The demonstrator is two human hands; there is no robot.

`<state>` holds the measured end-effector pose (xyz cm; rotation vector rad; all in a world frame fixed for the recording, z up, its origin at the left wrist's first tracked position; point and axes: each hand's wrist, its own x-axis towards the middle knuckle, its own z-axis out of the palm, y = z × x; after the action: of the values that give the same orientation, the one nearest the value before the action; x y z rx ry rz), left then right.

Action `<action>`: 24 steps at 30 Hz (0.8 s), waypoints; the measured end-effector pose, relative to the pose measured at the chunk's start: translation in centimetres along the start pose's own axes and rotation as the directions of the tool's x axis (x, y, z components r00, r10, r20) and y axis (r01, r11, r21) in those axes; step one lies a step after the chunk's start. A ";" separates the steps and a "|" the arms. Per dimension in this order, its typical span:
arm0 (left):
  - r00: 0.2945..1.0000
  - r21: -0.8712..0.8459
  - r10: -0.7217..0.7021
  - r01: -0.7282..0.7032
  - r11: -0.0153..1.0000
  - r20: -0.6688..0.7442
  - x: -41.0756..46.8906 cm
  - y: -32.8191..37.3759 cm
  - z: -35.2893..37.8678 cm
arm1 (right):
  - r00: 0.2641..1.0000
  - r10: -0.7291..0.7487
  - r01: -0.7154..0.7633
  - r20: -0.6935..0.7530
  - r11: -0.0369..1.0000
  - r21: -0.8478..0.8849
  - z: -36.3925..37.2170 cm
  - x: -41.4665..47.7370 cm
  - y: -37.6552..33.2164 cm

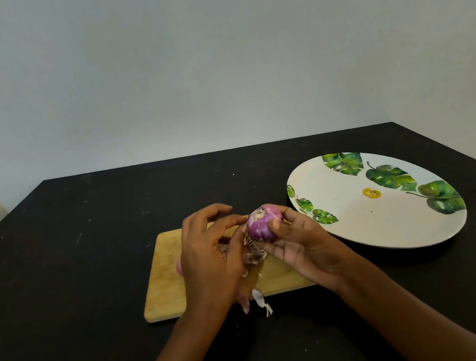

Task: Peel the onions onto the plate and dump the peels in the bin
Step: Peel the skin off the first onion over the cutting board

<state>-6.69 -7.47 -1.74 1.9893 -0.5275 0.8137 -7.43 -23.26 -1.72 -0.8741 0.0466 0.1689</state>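
A purple onion (263, 222), mostly peeled, is held above the wooden cutting board (164, 277). My right hand (302, 248) grips it from the right and below, thumb on its front. My left hand (208, 256) is at its left side, with thumb and forefinger pinching a strip of skin at the onion's edge. Dry peels (254, 255) hang and lie under the onion, and more peel (261, 300) trails over the board's near edge. A bit of another pink onion (178, 266) shows behind my left hand. The large white plate (360, 223) with green leaf prints lies to the right.
The board and plate sit on a black table (73, 266) against a pale wall. The plate's left rim is a short way from my right hand. No bin is in view.
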 end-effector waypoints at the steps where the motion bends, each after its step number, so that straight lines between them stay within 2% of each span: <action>1: 1.000 -0.019 -0.011 0.011 1.000 0.019 0.0 0.0 0.0 | 1.000 -0.003 0.003 0.009 1.000 -0.004 0.0 0.0 0.0; 6: 0.991 -0.151 -0.083 0.098 0.984 0.103 0.1 1.0 -0.2 | 0.999 0.008 -0.006 0.034 0.999 -0.041 0.2 -0.3 -0.2; 17: 0.918 -0.264 -0.271 0.350 0.899 0.291 0.3 1.8 -0.5 | 0.997 -0.070 0.074 0.032 0.980 -0.184 0.0 -0.3 -0.3; 24: 0.924 -0.206 -0.226 0.296 0.933 0.307 -0.2 2.2 -0.1 | 0.997 -0.083 0.082 0.004 0.977 -0.197 0.4 -0.4 -0.4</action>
<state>-8.28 -8.47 -0.59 1.8952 -0.4824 0.2841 -7.82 -23.25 -1.11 -1.0720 -0.0031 0.0948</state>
